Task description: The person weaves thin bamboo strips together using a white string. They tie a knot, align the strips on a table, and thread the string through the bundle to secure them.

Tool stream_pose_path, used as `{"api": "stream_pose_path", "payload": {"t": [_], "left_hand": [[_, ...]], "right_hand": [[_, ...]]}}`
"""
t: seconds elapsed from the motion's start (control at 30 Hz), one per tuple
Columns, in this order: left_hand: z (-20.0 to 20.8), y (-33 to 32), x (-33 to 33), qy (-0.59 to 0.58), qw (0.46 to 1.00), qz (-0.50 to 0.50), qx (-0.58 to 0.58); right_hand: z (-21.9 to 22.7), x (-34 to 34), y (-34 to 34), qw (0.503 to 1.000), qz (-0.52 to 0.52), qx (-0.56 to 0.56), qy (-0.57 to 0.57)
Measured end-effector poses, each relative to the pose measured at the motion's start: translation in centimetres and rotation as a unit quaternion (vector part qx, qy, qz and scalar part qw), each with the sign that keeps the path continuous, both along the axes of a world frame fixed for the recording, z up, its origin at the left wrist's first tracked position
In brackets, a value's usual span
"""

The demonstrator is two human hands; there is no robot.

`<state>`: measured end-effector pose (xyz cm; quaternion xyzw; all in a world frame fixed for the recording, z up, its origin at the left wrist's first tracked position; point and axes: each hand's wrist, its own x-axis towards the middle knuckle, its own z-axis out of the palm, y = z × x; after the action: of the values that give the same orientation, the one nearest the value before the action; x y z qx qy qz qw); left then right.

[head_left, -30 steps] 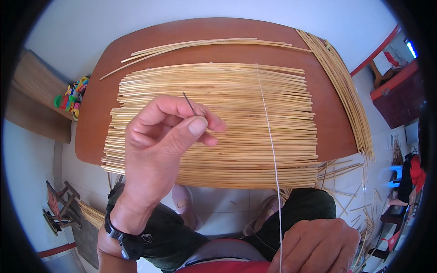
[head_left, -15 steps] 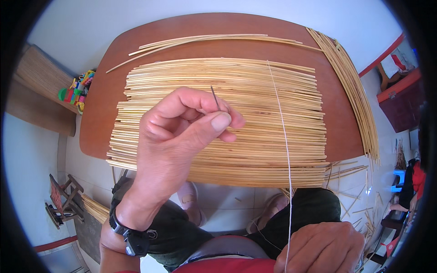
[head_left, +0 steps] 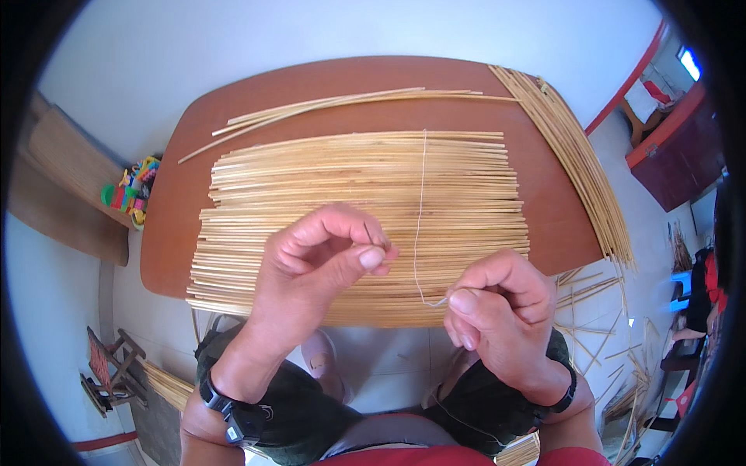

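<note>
My left hand (head_left: 322, 264) is closed in a pinch on a dark needle (head_left: 367, 231), which points up between thumb and fingers. Lower and to the right, my right hand (head_left: 505, 322) pinches a white thread (head_left: 416, 252). From my right fingertips the thread sags a little, then runs up across a mat of pale reed sticks (head_left: 350, 167) to its far edge. The sticks lie side by side, crosswise on the brown table (head_left: 167, 233). Both hands hover above the near part of the mat. Whether thread passes through the needle's eye is too small to tell.
Several loose sticks (head_left: 311, 105) lie beyond the mat. A long bundle of sticks (head_left: 567, 147) rests along the table's right edge. Cut pieces (head_left: 590, 299) litter the floor at right. Colourful toy blocks (head_left: 134, 190) and a small folding stool (head_left: 113, 369) stand at left.
My right hand has risen from the lower edge toward the left hand, and the thread, straight before, now hangs slack. The left hand still pinches the needle. The view has shifted.
</note>
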<state>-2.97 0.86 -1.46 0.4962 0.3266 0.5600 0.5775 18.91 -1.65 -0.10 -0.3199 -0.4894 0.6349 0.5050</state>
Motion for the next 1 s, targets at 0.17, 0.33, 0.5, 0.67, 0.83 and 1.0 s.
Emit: {"api": "stream_pose_path", "payload": {"t": [0.17, 0.33, 0.5, 0.67, 0.83, 1.0], "left_hand": [[-0.1, -0.5, 0.7, 0.001, 0.999, -0.045, -0.022], [0.2, -1.4, 1.8, 0.000, 0.995, -0.087, -0.052], [0.3, -1.9, 2.8, 0.001, 0.994, -0.104, -0.038], [0.3, -1.8, 3.3, -0.004, 0.992, -0.120, -0.025], [0.3, -1.7, 3.8, -0.008, 0.991, -0.130, -0.030], [0.1, -1.6, 4.1, -0.009, 0.990, -0.135, -0.033]], "right_hand": [[0.7, -0.6, -0.1, 0.998, -0.043, 0.036, -0.041], [0.5, -0.8, -0.5, 0.986, -0.084, 0.123, -0.075], [-0.1, -0.5, -0.5, 0.965, -0.122, 0.189, -0.135], [-0.3, 0.1, -0.7, 0.961, -0.133, 0.199, -0.139], [-0.5, 0.3, -0.6, 0.950, -0.151, 0.221, -0.161], [-0.5, 0.6, -0.7, 0.947, -0.158, 0.213, -0.181]]}}
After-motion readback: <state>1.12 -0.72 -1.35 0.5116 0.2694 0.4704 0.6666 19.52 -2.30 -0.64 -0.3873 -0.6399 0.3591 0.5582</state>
